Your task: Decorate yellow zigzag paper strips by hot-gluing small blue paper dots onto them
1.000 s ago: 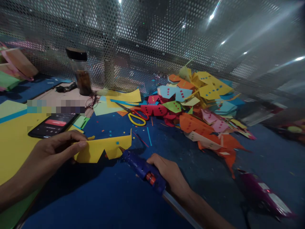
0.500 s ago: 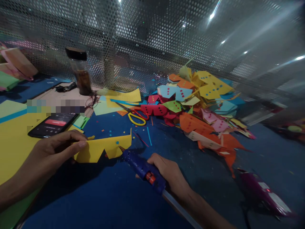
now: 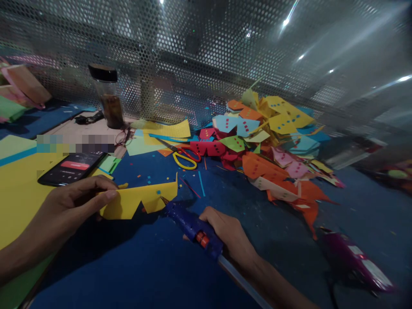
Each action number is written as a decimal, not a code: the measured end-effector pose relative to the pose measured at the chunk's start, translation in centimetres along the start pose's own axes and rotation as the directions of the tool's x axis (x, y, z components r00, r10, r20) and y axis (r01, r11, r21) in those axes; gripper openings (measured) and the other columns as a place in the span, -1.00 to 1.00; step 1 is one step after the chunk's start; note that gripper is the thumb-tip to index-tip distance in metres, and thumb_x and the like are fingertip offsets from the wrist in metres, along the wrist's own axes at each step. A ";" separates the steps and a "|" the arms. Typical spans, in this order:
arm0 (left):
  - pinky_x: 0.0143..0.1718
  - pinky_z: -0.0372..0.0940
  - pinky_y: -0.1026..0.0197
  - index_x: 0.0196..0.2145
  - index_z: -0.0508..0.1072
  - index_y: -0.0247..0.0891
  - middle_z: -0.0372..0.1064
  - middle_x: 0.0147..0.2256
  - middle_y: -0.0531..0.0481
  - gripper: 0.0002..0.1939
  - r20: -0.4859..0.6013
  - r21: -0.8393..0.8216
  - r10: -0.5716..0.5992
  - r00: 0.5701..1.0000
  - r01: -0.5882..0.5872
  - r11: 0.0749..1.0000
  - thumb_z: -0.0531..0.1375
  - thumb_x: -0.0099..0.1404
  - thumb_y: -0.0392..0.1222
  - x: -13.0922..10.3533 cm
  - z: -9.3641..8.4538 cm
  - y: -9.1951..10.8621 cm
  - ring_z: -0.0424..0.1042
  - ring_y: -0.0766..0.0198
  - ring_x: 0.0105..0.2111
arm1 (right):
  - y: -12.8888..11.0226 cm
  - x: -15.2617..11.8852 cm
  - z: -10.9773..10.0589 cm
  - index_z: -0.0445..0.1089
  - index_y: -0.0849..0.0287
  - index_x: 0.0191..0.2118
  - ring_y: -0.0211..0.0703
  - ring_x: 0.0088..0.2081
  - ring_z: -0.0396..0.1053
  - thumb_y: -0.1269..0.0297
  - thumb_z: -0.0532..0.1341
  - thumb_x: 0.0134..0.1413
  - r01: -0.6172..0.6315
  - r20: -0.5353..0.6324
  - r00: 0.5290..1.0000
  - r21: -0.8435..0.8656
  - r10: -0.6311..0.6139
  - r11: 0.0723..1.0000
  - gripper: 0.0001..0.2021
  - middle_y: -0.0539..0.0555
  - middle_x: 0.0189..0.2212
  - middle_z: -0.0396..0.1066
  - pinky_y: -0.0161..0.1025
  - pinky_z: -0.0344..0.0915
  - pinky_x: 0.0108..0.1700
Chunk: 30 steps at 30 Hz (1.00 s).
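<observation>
Between the thumb and fingers of my left hand [image 3: 80,197] is a folded yellow paper cutout [image 3: 128,201] with notched lower edges, held just above the blue tabletop. A small blue paper square [image 3: 158,192] sits near its right end. My right hand [image 3: 228,229] is wrapped round a dark blue glue gun [image 3: 193,227], a clear glue stick [image 3: 241,281] trailing from its back end. The gun's nozzle points at the cutout beside the blue square; whether it touches the paper I cannot tell.
Yellow-and-red-handled scissors [image 3: 185,159] lie beyond the cutout among tiny paper bits. At right is a heap of colored paper cutouts [image 3: 270,128], with a purple device [image 3: 357,259] nearer me. A phone [image 3: 74,167] and a lidded jar [image 3: 111,101] stand left, before a perforated metal panel [image 3: 180,51].
Almost nothing differs. Both hands, the yellow cutout and the glue gun keep nearly the same positions.
</observation>
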State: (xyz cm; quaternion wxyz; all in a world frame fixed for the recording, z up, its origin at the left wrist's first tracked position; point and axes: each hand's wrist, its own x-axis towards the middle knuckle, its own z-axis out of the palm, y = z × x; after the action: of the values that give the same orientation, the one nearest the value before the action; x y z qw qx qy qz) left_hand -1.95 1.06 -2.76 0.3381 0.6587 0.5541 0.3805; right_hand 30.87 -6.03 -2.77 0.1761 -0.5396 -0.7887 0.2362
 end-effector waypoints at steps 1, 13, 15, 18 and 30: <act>-0.58 0.41 0.25 -0.46 0.58 0.03 0.55 -0.39 -0.01 -0.77 -0.001 0.003 0.000 1.000 0.000 1.000 0.27 0.20 0.15 0.0 0.0 0.0 0.44 0.20 -0.51 | 0.0 0.0 0.0 0.33 0.08 -0.25 -0.15 -0.33 0.48 0.26 0.29 0.18 -0.006 0.002 1.000 -0.005 0.006 1.000 -0.89 -0.01 -0.31 0.55 -0.30 0.17 -0.35; -0.59 0.35 0.27 -0.45 0.59 0.04 0.54 -0.35 0.03 -0.77 -0.038 -0.024 -0.038 0.999 0.037 0.999 0.28 0.19 0.17 -0.4 0.2 0.0 0.40 0.26 -0.54 | -0.5 -0.2 -0.3 0.30 0.09 -0.25 -0.18 -0.34 0.46 0.24 0.26 0.26 0.003 0.002 1.000 -0.010 -0.003 1.000 -0.88 -0.02 -0.29 0.53 -0.30 0.17 -0.34; -0.58 0.36 0.27 -0.44 0.59 0.03 0.54 -0.34 0.02 -0.77 -0.046 -0.022 -0.041 0.998 0.040 0.999 0.28 0.19 0.17 -0.4 0.2 -0.1 0.42 0.24 -0.51 | -0.4 -0.2 -0.2 0.32 0.08 -0.23 -0.18 -0.33 0.46 0.25 0.27 0.24 -0.003 0.007 1.000 -0.018 0.004 1.000 -0.89 -0.02 -0.28 0.54 -0.30 0.16 -0.35; -0.58 0.36 0.27 -0.45 0.59 0.00 0.54 -0.36 0.02 -0.73 -0.043 -0.020 -0.046 0.998 0.045 0.999 0.30 0.17 0.20 -0.2 0.1 -0.2 0.42 0.22 -0.49 | -0.1 0.0 -0.1 0.32 0.09 -0.23 -0.17 -0.30 0.48 0.30 0.27 0.19 -0.018 0.037 0.999 -0.019 0.019 1.000 -0.90 -0.02 -0.28 0.55 -0.31 0.17 -0.33; -0.55 0.36 0.29 -0.44 0.60 -0.05 0.53 -0.39 0.07 -0.67 -0.033 -0.049 -0.112 0.993 0.110 0.993 0.34 0.11 0.24 -0.1 0.0 0.5 0.40 0.25 -0.51 | -1.3 0.1 -0.4 0.28 0.07 -0.35 -0.26 -0.50 0.30 0.01 0.34 0.18 -0.118 -0.092 0.987 0.169 0.135 0.978 -0.69 -0.08 -0.49 0.40 -0.34 0.12 -0.43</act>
State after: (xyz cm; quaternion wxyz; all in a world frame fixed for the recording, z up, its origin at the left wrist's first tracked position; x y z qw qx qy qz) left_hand -1.75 0.89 -2.34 0.3643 0.6118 0.5867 0.3858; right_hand 30.00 -6.24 -1.72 0.2448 -0.5839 -0.7206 0.2826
